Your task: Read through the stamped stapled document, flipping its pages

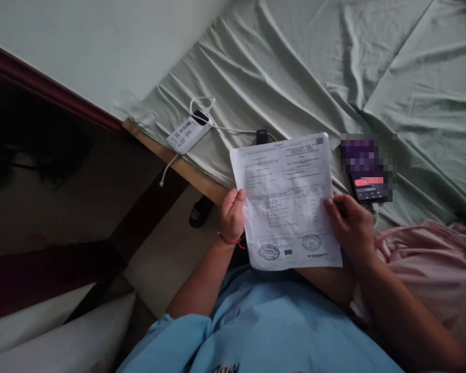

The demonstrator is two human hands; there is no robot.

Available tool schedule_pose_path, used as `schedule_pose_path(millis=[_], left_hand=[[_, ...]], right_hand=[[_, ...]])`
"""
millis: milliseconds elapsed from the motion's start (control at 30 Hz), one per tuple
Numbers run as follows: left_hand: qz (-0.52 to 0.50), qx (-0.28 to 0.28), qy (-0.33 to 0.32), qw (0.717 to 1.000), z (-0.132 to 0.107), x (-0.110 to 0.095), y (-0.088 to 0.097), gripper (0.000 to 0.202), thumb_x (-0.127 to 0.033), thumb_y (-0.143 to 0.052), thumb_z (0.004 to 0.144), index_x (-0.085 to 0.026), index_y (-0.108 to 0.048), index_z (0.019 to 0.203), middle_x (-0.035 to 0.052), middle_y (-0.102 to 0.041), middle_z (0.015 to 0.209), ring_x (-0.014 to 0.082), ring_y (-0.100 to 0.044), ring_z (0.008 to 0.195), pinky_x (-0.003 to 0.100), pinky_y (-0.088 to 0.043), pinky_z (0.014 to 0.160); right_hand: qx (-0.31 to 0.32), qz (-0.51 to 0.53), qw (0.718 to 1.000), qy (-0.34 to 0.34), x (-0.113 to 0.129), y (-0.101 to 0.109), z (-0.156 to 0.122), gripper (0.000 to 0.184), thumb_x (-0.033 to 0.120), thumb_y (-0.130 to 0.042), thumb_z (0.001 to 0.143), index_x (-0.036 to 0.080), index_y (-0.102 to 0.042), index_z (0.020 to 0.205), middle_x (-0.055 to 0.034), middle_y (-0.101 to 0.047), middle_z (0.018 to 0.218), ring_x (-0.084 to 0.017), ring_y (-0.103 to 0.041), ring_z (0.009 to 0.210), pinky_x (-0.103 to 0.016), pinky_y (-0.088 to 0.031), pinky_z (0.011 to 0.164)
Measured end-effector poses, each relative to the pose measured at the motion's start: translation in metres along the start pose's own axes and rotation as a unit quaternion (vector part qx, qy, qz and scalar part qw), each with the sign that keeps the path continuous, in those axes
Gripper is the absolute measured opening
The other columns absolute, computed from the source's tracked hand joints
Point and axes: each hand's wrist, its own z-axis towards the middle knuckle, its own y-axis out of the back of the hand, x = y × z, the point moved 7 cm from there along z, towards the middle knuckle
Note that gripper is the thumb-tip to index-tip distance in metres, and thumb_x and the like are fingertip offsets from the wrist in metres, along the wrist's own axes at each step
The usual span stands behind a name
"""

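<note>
A printed white sheet of paper (pixel 285 199) with two round stamps near its bottom is held up over my lap, between both hands. My left hand (pixel 232 215), with a red thread round the wrist, grips the paper's left edge, thumb on top. My right hand (pixel 349 225) grips the right edge, fingers curled round it. A phone (pixel 367 186) with a lit screen lies on the bed just beyond my right hand.
A pale green bedsheet (pixel 314 67) covers the bed ahead. A white power bank (pixel 188 134) with a white cable lies near the bed's wooden edge (pixel 178 166). Pink cloth (pixel 431 264) lies at the right. A dark sandal (pixel 200 211) sits on the floor below.
</note>
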Motion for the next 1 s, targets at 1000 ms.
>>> schedule_pose_path(millis=[1000], left_hand=[[0.069, 0.037, -0.045, 0.996, -0.006, -0.011, -0.004, 0.042, -0.056, -0.043, 0.104, -0.02, -0.061, 0.093, 0.0009, -0.05, 0.069, 0.0152, -0.044, 0.064, 0.03, -0.035, 0.06]], right_hand=[[-0.056, 0.029, 0.997, -0.047, -0.009, 0.007, 0.0, 0.034, 0.053, -0.055, 0.097, 0.022, -0.067, 0.088, -0.0037, -0.066, 0.076, -0.019, -0.058, 0.068, -0.029, -0.04, 0.057]])
